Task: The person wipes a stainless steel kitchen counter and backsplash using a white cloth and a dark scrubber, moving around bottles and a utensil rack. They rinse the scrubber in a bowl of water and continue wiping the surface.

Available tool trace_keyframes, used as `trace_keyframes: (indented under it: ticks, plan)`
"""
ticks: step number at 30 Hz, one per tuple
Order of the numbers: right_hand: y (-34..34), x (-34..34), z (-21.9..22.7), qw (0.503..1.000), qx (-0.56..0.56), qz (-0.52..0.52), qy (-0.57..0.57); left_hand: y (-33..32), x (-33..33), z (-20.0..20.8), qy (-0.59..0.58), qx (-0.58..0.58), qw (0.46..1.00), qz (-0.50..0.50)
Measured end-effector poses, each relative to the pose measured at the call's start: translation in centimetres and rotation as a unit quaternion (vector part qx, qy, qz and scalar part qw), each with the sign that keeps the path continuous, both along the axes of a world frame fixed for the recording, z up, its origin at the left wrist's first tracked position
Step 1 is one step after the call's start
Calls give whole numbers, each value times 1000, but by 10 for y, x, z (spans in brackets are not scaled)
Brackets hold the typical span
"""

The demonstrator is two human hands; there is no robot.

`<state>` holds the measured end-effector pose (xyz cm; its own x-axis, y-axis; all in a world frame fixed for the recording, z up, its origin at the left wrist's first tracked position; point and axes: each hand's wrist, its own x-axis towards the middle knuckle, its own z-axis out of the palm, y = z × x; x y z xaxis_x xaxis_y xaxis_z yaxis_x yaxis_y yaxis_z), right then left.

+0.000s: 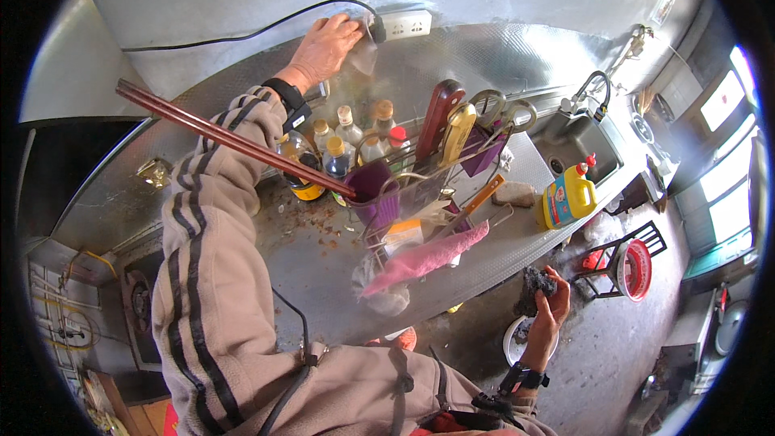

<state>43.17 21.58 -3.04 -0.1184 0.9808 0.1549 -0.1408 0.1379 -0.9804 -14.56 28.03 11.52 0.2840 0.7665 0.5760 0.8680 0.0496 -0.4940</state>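
Note:
My left hand (327, 42) reaches up to the metal wall beside the white socket strip (406, 25). Its fingers are closed on a thin, whitish translucent piece, perhaps plastic film (365, 56), next to the black plug. Low on the right, beyond the counter's front edge, my right hand (550, 305) grips a dark, crumpled scouring pad (536, 282). Beneath that hand a white basin (517, 344) stands on the floor. Several capped bottles (337, 153) stand on the counter below my left forearm.
Dark red chopsticks (234, 139) jut from a purple holder (377, 198) in a wire rack with knives. A pink cloth (428, 258) hangs in front. Further right are a brown block (513, 194), a yellow detergent jug (567, 198) and the sink (565, 149). Brown crumbs dot the counter (311, 291).

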Motion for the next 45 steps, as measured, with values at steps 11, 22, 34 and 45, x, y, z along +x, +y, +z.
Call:
trace_keyframes:
  ticks: [11, 22, 34, 45]
  plan:
    - [-1, -2, 2, 1000, -10, -5, 24, 10, -2, 3, 47, -53, 996, 58]
    - [-3, -1, -3, 1000, 2, 1, -1, 12, -19, -4, 62, -39, 997, 38]
    - [-1, -26, 5, 999, -12, 28, 12, -24, -19, -18, 50, 48, 994, 86]
    - [1, -25, 6, 999, -6, 19, -25, 2, -21, -7, -19, 100, 995, 19]
